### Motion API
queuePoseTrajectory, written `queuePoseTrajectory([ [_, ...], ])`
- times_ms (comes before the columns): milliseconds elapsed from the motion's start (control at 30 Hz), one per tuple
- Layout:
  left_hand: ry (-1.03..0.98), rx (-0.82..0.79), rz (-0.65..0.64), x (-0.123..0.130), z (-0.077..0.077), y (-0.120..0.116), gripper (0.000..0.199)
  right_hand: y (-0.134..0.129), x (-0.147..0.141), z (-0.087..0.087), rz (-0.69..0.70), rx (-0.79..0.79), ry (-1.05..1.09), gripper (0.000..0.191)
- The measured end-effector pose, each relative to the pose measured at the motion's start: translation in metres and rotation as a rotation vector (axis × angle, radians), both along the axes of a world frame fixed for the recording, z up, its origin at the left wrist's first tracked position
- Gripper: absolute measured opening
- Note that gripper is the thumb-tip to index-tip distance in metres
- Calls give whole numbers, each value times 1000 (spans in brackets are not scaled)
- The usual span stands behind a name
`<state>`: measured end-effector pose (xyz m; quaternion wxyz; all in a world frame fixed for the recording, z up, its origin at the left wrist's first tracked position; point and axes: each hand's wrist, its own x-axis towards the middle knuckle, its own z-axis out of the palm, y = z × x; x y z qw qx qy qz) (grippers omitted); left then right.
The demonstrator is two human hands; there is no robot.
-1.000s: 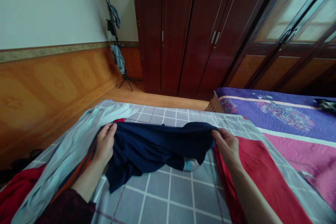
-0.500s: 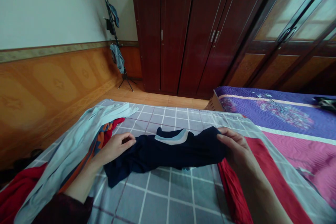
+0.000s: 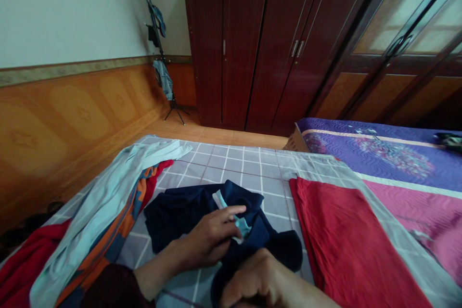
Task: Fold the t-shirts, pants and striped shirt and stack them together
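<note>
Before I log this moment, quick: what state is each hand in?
Left hand: partly curled over the navy garment at its pale collar; grip cannot be told.
Right hand: closed, apparently holding the navy garment.

At twelve o'clock we see a dark-red wardrobe [image 3: 240, 48], with a black coat stand [image 3: 160, 50] towards eleven. Near three o'clock, we find a purple floral quilt [image 3: 364, 142].
</note>
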<state>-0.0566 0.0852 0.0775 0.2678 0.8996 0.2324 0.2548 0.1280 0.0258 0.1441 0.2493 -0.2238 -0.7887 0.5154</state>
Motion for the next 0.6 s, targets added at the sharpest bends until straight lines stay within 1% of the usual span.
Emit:
queuePoseTrajectory([
  [33, -59, -28, 72, -4, 4, 3, 21, 4, 4, -3, -160, 67, -1, 29],
  [67, -131, -55, 188, -10, 9, 7, 12, 11, 10, -8, -367, 143, -3, 25],
  [100, -210, -79, 333, -17, 13, 13, 5, 19, 16, -12, -586, 223, -6, 23],
  [133, -285, -99, 486, -26, 16, 19, 5, 28, 23, -17, -781, 301, -16, 22],
  [167, -352, -115, 632, -35, 18, 25, 8, 37, 30, -21, -923, 379, -27, 23],
  [200, -406, -126, 760, -44, 19, 31, 11, 44, 35, -25, -1013, 450, -38, 25],
  [233, -454, -131, 865, -53, 19, 36, 13, 50, 38, -28, -1071, 512, -49, 26],
  [300, -525, -129, 1003, -67, 17, 44, 17, 54, 37, -34, -1109, 598, -71, 21],
  [367, -590, -131, 1058, -76, 14, 49, 23, 50, 28, -40, -1053, 622, -117, 11],
  [433, -659, -144, 1062, -79, 12, 51, 26, 42, 13, -49, -922, 591, -230, 15],
  [500, -712, -148, 1059, -79, 13, 51, 25, 37, -2, -64, -811, 548, -383, 14],
  [533, -727, -147, 1054, -79, 14, 50, 25, 37, -7, -73, -786, 545, -452, 16],
  [600, -738, -135, 1034, -78, 18, 48, 23, 39, -12, -90, -788, 561, -543, 31],
])
